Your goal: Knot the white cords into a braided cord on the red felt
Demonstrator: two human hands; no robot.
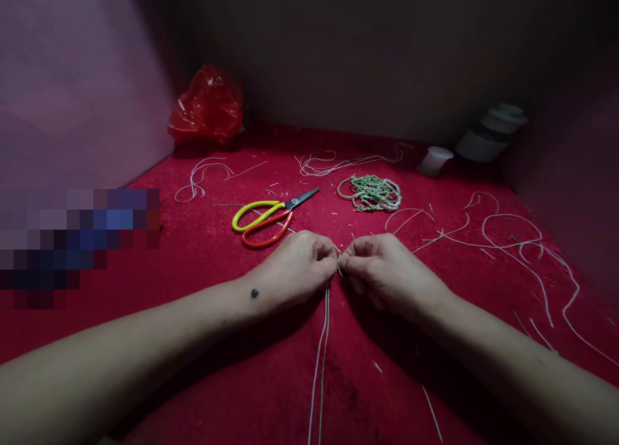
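Note:
Both hands meet near the middle of the red cloth, fingertips almost touching. My left hand [309, 264] is closed in a pinch on thin cords [324, 348], one white and one green, which run down from it to the bottom edge. My right hand [380, 267] pinches a small green loop of cord [340, 264] between thumb and forefinger. The exact shape of the cord between the fingertips is too small to tell. Just beyond my left hand lie scissors [289, 205] with one yellow and one red handle, blades slightly apart or closed, I cannot tell.
A bundle of green and white braided cord [374, 193] lies beyond my hands. Loose white threads [517, 245] spread over the red cloth [203, 367] at right. Farther back are a red plastic bag [207, 109], a white spool [436, 158] and a pale container [488, 135].

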